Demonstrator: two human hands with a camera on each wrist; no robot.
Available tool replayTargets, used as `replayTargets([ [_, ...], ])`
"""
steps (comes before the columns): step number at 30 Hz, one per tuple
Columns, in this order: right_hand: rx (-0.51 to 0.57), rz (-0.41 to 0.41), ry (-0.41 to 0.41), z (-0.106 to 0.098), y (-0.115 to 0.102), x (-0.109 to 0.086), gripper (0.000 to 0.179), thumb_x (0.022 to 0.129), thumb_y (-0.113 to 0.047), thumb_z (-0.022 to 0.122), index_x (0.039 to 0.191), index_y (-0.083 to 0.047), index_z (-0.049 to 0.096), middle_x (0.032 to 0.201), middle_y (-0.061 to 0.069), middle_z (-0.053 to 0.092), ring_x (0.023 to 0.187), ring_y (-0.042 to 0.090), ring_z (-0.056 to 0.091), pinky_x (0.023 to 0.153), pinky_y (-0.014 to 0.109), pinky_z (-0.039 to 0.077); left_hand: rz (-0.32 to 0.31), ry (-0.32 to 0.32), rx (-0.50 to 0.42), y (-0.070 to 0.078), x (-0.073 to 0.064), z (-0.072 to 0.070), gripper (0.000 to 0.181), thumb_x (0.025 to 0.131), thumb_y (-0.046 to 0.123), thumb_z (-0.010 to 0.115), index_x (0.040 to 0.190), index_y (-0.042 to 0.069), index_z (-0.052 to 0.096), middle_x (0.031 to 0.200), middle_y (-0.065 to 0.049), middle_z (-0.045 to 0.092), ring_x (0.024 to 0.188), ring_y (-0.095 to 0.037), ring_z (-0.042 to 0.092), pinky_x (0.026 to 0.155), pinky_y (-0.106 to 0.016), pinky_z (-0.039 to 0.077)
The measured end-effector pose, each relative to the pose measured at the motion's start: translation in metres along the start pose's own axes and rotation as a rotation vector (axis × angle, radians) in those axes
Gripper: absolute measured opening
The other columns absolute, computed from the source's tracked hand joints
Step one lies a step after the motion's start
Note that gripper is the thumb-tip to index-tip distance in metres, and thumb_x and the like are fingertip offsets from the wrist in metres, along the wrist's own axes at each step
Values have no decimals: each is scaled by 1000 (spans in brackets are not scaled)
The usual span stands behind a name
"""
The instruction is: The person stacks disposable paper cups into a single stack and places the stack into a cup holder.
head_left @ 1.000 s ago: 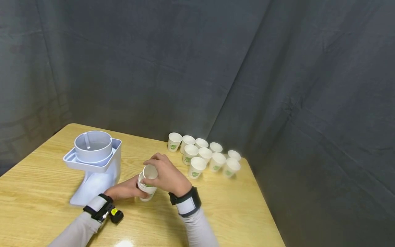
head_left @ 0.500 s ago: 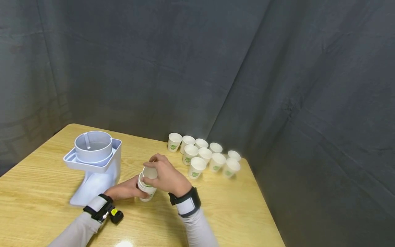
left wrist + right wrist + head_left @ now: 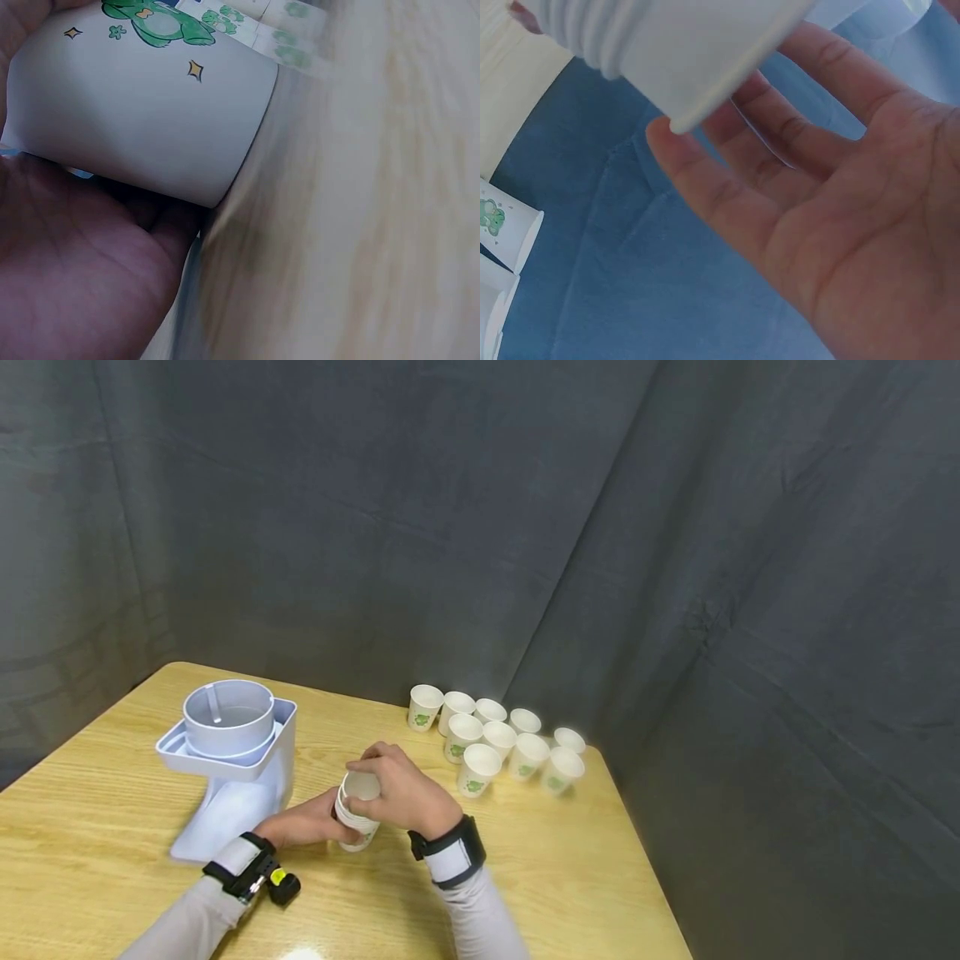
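Low over the table, my left hand (image 3: 303, 821) grips a stack of nested white paper cups (image 3: 360, 832) from its left side. The left wrist view gives the lowest cup (image 3: 142, 112) close up, with a green cartoon animal and small stars printed on it. My right hand (image 3: 408, 795) holds the top paper cup (image 3: 363, 786) by its rim, thumb on the near side and fingers on the far side. In the right wrist view that top cup (image 3: 705, 52) stands out past the ridged rims (image 3: 585, 34) of the others, a fingertip at its edge.
Several upright paper cups (image 3: 480, 768) stand in rows at the back right of the wooden table (image 3: 555, 877). On the left is a pale blue-grey stand (image 3: 232, 806) bearing a round bowl (image 3: 228, 714). A dark curtain (image 3: 360, 527) hangs behind the table and along its right side.
My right hand has moved slightly down with the top cup, which now sits deeper in the stack; its green print no longer shows above the other rims. The left hand stays in place.
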State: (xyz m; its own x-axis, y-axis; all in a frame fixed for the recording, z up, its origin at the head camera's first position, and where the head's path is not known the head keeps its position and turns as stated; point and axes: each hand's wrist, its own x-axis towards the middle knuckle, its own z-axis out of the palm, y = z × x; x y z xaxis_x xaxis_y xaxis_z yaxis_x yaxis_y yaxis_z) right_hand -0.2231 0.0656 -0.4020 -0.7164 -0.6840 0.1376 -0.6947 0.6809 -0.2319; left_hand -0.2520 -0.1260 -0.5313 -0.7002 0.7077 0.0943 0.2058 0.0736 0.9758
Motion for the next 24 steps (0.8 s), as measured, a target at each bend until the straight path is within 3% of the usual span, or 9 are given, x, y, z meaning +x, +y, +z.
replayTargets([
  [7, 55, 2, -50, 10, 5, 8, 48, 90, -31, 76, 132, -10, 68, 122, 4, 63, 107, 10, 54, 77, 11, 42, -20, 12, -13, -1, -1, 1, 74, 86, 10, 76, 144, -8, 34, 130, -16, 56, 115, -26, 55, 95, -32, 47],
  [13, 70, -4, -47, 13, 8, 10, 49, 86, -31, 80, 130, -10, 70, 120, 4, 65, 106, 11, 56, 80, 13, 43, -21, 18, -7, 2, -3, 1, 80, 86, 13, 76, 148, -8, 30, 138, -20, 51, 119, -25, 53, 99, -34, 44],
  [17, 66, 0, -42, 12, 13, 10, 48, 89, -36, 78, 128, -10, 70, 118, 3, 67, 105, 10, 59, 82, 14, 45, -8, 10, -19, 1, -2, 1, 76, 86, 12, 75, 146, -8, 33, 133, -17, 54, 116, -23, 54, 98, -33, 45],
  [20, 63, 44, 4, 8, 21, 8, 48, 94, -42, 71, 127, -8, 71, 119, 3, 70, 108, 11, 63, 89, 18, 49, 4, 13, -28, 0, -2, 1, 71, 85, 10, 75, 142, -9, 37, 127, -14, 57, 113, -23, 56, 97, -33, 46],
  [24, 97, 156, 78, -1, 41, 1, 49, 97, -40, 67, 131, -6, 67, 129, 8, 68, 119, 21, 63, 99, 31, 51, 9, 41, -14, -1, -1, 2, 78, 83, 10, 76, 146, -10, 34, 129, -16, 57, 117, -24, 54, 100, -39, 43],
])
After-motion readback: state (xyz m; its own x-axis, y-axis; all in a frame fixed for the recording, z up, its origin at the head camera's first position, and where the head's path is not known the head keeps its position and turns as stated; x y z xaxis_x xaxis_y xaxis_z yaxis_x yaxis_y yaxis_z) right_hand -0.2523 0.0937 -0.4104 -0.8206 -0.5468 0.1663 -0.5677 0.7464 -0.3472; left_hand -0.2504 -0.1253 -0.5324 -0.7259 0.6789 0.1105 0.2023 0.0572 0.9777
